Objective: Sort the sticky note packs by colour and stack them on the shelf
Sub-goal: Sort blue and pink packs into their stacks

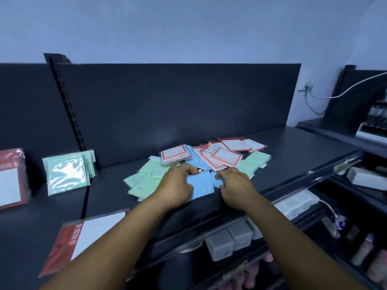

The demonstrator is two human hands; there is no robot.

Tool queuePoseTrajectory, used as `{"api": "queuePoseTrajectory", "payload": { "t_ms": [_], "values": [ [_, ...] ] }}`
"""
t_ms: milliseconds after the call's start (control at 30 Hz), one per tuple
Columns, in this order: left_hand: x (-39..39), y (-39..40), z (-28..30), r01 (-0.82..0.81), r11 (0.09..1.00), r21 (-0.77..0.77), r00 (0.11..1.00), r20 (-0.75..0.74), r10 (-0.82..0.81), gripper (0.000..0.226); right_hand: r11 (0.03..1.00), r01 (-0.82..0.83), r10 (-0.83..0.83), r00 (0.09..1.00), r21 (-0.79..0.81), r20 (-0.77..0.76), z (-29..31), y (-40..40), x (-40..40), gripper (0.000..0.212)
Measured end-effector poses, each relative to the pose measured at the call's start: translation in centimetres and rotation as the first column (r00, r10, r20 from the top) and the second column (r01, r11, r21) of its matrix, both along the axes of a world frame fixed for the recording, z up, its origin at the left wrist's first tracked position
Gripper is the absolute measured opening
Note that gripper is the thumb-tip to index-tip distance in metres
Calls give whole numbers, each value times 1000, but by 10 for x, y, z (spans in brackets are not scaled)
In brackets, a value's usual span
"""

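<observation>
A loose heap of sticky note packs lies on the dark shelf (pixel 293 155): green packs (pixel 144 181) at the left, red-bordered white packs (pixel 226 156) at the back, more green packs (pixel 254 162) at the right. At the heap's front lies a blue pack (pixel 204 184). My left hand (pixel 178 185) grips its left side with curled fingers. Its right edge is held by my right hand (pixel 236 186), fingers curled too. A second blue pack (pixel 195 159) lies behind under the red ones.
Green packs (pixel 67 174) lean upright against the back panel at the left, beside a red-bordered pack (pixel 11 178). A large red and white pack (pixel 83 237) lies flat near the front left. Grey boxes (pixel 230 241) fill the shelf below. Another shelf unit stands at the right.
</observation>
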State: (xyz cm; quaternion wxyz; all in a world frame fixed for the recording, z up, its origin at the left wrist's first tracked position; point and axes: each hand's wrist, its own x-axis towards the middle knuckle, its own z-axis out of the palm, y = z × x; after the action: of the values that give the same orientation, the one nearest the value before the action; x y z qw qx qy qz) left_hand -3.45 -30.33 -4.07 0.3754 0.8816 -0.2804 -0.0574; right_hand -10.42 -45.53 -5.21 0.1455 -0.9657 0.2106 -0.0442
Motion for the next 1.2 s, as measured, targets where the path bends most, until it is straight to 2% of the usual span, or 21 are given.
{"api": "queuePoseTrajectory", "payload": {
  "t_ms": [133,200,333,467,600,767,867,967,1033,1100,1200],
  "values": [
    [-2,6,-1,-9,1000,25,1000,4,8,39,1000,-13,13,999,18,-36,3,-3,6,51],
    [-3,6,0,1,1000,25,1000,24,-2,39,997,-17,19,1000,79,-22,6,-3,5,55],
    [-5,6,1,26,1000,15,999,31,-27,41,950,-78,51,994,301,97,7,-8,-1,54],
    [-4,8,0,47,999,25,999,4,-48,37,915,-190,119,970,355,213,6,-9,-4,55],
    [-3,6,0,55,998,19,998,-1,-55,38,829,-266,112,941,493,319,4,-9,-6,53],
    [-5,0,4,7,998,69,999,-41,-5,64,736,-321,91,919,596,383,3,-5,-3,50],
    [-5,3,8,-15,998,67,998,-56,19,54,707,-321,87,924,630,373,6,-2,1,45],
    [-2,10,16,-61,997,48,997,-45,63,26,781,-282,104,939,557,329,8,-2,8,48],
    [3,15,19,-159,986,42,987,-28,161,36,876,-276,185,950,396,253,9,-1,18,57],
    [8,21,21,-235,972,19,972,-21,235,40,943,-282,268,958,175,99,7,4,30,65],
    [12,27,19,-292,955,-45,956,-45,290,30,950,-304,294,949,-77,-113,3,12,44,69]
  ]
}}
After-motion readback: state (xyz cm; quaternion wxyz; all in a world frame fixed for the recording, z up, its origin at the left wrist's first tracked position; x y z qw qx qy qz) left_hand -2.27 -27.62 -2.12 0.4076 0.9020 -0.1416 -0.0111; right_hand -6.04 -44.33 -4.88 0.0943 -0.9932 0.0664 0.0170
